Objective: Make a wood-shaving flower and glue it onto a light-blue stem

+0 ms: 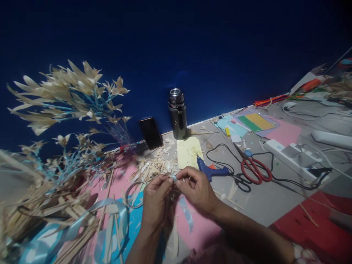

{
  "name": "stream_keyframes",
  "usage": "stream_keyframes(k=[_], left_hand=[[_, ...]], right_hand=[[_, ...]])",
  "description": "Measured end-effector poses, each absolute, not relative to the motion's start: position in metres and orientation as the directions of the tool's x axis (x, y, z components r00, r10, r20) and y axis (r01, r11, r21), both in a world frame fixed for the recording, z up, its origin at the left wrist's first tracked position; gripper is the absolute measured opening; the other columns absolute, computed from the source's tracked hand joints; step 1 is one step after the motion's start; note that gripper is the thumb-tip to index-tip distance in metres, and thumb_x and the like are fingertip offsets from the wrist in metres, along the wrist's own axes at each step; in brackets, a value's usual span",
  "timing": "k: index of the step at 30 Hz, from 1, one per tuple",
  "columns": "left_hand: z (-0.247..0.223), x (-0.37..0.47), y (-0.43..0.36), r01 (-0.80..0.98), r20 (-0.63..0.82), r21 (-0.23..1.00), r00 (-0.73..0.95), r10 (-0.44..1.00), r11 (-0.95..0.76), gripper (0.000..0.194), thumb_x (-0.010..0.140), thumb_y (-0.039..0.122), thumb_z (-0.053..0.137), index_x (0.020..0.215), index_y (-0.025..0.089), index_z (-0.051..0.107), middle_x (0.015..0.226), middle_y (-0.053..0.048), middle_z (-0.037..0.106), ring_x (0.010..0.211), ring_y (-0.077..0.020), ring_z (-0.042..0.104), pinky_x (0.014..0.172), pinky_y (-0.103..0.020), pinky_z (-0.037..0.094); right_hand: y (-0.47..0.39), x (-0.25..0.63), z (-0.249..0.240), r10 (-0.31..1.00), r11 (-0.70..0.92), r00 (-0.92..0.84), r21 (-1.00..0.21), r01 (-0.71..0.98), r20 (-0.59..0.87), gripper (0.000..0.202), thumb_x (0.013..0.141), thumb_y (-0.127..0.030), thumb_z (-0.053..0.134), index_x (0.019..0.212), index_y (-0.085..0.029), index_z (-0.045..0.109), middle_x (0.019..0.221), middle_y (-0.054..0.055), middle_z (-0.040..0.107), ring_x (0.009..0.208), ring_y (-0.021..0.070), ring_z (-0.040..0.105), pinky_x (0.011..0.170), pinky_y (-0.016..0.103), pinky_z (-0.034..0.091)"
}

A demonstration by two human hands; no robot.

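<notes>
Left hand: the person's left hand (pixel 155 201) is bent inward, thumb and forefinger pinching a light blue satin ribbon (pixel 174 177); I see the back of the thumb side.
Right hand: the right hand (pixel 196 189) meets it from the other side, thumb and forefinger pinching the same ribbon, the other fingers curled under.
Ribbon: it sits between the 2 sets of fingertips, just in front of the wood shavings (pixel 154 163). A pale blue ribbon tail (pixel 187 215) hangs below the right hand; whether it joins the pinched piece, I can't tell from here.
Ribbon roll: more pale blue ribbon lies in a roll (pixel 41 242) at the near left, its loops spilling over a bright blue sheet (pixel 134 234).
Glue gun: a blue hot glue gun (pixel 213 169) lies just beyond the right hand, its nozzle over a pale yellow sheet (pixel 189 149).
Scissors: 2 pairs lie right of it, red-handled scissors (pixel 256 170) and smaller black-handled scissors (pixel 242 182), close together.
Wall side: a steel thermos (pixel 178 123) stands upright, and a smartphone (pixel 151 134) leans near it.
Flowers: a bunch of cream flowers on blue stems (pixel 82 88) rises at the left.
Far right: a white power strip (pixel 291 159) has plugs in it.
</notes>
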State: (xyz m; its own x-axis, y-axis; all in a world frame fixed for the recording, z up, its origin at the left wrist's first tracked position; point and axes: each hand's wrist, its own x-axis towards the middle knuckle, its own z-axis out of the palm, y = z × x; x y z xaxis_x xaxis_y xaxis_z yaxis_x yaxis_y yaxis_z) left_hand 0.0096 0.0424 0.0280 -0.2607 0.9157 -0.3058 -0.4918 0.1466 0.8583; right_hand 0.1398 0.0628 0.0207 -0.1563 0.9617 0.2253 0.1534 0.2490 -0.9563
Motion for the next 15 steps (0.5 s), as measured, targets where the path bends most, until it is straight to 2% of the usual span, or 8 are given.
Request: stream_keyframes(k=[6,11,15], left_hand=[[0.0237,0.0109,0.0423,-0.479,-0.317,0.864,-0.275,0.908,0.157,0.020,0.058,0.019,0.089,0.066,0.015,0.071,0.061,0.001,0.069,0.055,-0.0113,0.063,0.056,-0.020,0.050],[0.0264,0.0075,0.0436,-0.575,-0.422,0.769,-0.127,0.898,0.280,0.025,0.055,0.020,0.091,0.069,0.013,0.071,0.065,-0.004,0.073,0.062,-0.0145,0.068,0.065,-0.023,0.054],[0.0273,0.0057,0.0446,-0.609,-0.441,0.736,-0.098,0.892,0.297,0.028,0.053,0.018,0.093,0.065,0.014,0.067,0.060,-0.001,0.069,0.058,-0.0115,0.065,0.062,-0.022,0.053]], right_hand=[[0.0636,0.1387,0.0149,0.948,0.315,-0.118,-0.924,0.217,0.295,0.005,0.081,-0.017,0.066,0.079,-0.019,0.069,0.073,0.000,0.066,0.062,0.0129,0.053,0.061,0.025,0.042],[0.0641,0.1403,0.0125,0.917,0.396,-0.148,-0.892,0.219,0.371,0.009,0.083,-0.013,0.065,0.081,-0.020,0.071,0.075,0.000,0.067,0.063,0.0135,0.056,0.064,0.026,0.044],[0.0640,0.1413,0.0125,0.888,0.460,-0.157,-0.848,0.265,0.432,0.014,0.083,-0.010,0.062,0.083,-0.020,0.071,0.077,0.002,0.068,0.068,0.0159,0.059,0.068,0.028,0.046]])
